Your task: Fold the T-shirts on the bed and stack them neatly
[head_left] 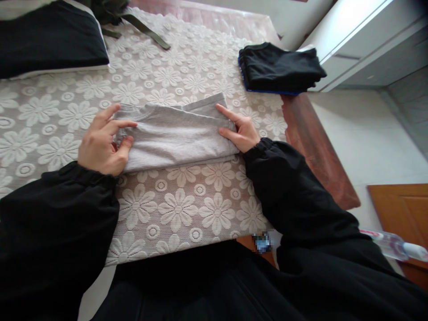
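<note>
A folded light grey T-shirt [180, 133] lies lengthwise before me on a lace tablecloth. At its left end, my left hand [105, 140] grips the cloth, with the index finger and thumb on top and the other fingers partly hidden. My right hand [242, 131] holds the opposite end. Its index finger stretches along a flap of the shirt that sticks out at the back, and its thumb rests on the top layer. The remaining right fingers are curled at the edge, partly out of sight.
The floral lace tablecloth [179, 207] covers a reddish table [317, 156]. Folded black clothes [281, 67] are stacked at the back right, and a larger black-and-white garment [50, 40] lies back left beside a dark green strap [147, 31]. A plastic bottle [391, 245] stands low at right.
</note>
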`<move>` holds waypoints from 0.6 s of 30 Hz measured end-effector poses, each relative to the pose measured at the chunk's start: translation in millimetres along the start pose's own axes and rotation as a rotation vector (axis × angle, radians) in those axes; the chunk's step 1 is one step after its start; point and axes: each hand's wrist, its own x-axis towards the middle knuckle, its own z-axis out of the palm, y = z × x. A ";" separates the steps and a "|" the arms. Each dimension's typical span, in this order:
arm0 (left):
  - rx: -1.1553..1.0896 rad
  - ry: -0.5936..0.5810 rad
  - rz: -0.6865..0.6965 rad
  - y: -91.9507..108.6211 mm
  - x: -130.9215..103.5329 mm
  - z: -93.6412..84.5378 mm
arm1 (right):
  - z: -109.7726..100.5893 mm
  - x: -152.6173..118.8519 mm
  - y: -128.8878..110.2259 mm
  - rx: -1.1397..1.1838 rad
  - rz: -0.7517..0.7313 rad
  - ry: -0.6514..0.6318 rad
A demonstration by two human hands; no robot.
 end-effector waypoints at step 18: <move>0.314 -0.411 0.108 11.8 -8.2 12.0 | 1.4 -0.2 27.9 -0.410 -0.278 -0.021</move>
